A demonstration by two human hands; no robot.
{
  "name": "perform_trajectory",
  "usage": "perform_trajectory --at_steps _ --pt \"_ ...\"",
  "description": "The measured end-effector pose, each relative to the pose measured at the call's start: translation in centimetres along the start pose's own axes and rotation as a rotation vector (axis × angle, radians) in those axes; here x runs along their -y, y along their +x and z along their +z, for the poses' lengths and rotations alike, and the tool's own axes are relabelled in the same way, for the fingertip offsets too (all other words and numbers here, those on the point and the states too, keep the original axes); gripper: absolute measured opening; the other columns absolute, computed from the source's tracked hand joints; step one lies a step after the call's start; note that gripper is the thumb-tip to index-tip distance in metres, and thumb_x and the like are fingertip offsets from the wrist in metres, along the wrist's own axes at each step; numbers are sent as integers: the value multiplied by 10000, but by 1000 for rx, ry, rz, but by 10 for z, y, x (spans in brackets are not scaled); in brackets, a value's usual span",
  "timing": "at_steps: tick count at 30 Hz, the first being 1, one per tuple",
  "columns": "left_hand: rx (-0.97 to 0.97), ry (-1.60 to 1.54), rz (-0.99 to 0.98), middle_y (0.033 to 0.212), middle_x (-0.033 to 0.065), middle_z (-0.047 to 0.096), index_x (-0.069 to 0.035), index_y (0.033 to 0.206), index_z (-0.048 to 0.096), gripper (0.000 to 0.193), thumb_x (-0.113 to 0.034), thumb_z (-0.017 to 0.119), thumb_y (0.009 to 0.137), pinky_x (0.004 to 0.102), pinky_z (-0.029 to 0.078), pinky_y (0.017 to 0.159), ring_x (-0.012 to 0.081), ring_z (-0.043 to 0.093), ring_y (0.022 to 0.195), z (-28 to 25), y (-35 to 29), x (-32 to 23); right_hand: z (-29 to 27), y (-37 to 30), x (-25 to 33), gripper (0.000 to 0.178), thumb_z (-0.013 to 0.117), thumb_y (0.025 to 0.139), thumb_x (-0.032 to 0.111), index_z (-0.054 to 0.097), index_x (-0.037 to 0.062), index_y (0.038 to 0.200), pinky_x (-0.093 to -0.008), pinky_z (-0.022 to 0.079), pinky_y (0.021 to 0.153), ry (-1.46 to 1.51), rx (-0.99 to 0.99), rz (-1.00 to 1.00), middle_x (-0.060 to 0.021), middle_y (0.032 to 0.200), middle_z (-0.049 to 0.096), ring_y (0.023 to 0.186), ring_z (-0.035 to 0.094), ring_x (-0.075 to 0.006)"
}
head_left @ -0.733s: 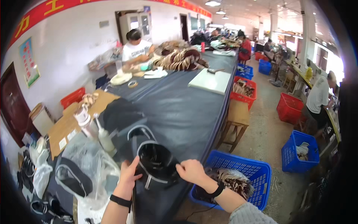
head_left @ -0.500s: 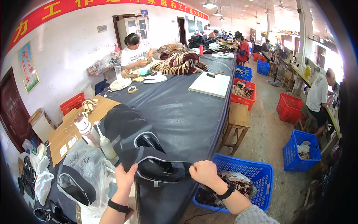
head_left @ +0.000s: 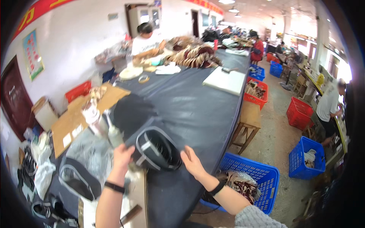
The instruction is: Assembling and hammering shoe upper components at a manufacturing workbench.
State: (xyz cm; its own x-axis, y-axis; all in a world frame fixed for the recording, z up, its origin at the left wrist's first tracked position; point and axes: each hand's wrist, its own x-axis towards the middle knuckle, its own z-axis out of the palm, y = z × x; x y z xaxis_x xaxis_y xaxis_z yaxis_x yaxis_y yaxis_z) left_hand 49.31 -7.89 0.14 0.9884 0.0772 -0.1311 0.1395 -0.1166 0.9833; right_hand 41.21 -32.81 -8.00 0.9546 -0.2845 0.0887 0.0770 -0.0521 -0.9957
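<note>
A looped black shoe upper (head_left: 156,152) with grey edging lies at the near left of the dark-covered table, its opening facing up. Layered rims show inside it, as of one piece resting against another. At its left edge is my left hand (head_left: 122,159), somewhat blurred, its fingers loosely apart and pointing at the piece. My right hand (head_left: 194,163) stands just off the right edge, fingers stretched out and nothing visible in them. Behind lies a dark rounded piece (head_left: 133,112). Another grey-edged upper (head_left: 78,180) sits on a clear plastic bag (head_left: 86,150) to the left.
A pink-and-white flask (head_left: 95,119) and a squeeze bottle (head_left: 114,131) stand beside my left hand. Cardboard (head_left: 72,121) lies beyond. A blue crate (head_left: 266,174) of cut pieces and a wooden stool (head_left: 249,117) are at right. A co-worker (head_left: 146,43) sits across the table.
The upper stretched between my hands now sits back against the one behind it. My right hand has come off its edge and the fingers have opened. The view has shifted slightly.
</note>
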Motion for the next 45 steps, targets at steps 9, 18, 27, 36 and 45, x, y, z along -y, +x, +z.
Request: perform_trajectory --at_steps 9,18,27,36,45 --pt "-196 46 535 1283 194 528 9 1285 476 508 -211 667 868 370 422 975 263 520 1174 24 -25 -36 18 26 4 700 455 998 373 125 5 1495 -333 175 1142 111 112 42 -161 1549 184 1427 179 -246" --pt "323 435 255 1045 108 658 8 1178 565 347 -229 604 928 322 511 833 177 631 970 -142 -217 -47 -7 -19 64 530 491 979 232 346 -11 1426 -367 231 1118 -159 39 -319 -157 1485 340 1373 314 -258" --pt "-1289 419 4 821 106 694 2 929 670 170 -133 662 826 280 517 642 121 650 742 -394 -435 74 45 -72 87 456 394 1020 205 339 28 1437 -374 302 1068 110 297 -427 -125 1455 388 1350 357 -227" --pt "-947 1821 -99 904 67 567 -98 800 625 128 -146 655 686 376 411 851 238 538 992 -391 -420 125 108 -133 109 480 439 984 137 334 20 1437 -325 336 1021 117 594 -408 -148 1441 398 1311 393 -236" --pt "-1308 424 408 678 8 600 -60 768 636 76 -81 700 802 251 400 631 111 528 648 -408 -475 49 151 -179 145 400 487 924 105 489 -20 1304 -325 452 904 42 917 -224 -122 1300 524 1162 519 -218"
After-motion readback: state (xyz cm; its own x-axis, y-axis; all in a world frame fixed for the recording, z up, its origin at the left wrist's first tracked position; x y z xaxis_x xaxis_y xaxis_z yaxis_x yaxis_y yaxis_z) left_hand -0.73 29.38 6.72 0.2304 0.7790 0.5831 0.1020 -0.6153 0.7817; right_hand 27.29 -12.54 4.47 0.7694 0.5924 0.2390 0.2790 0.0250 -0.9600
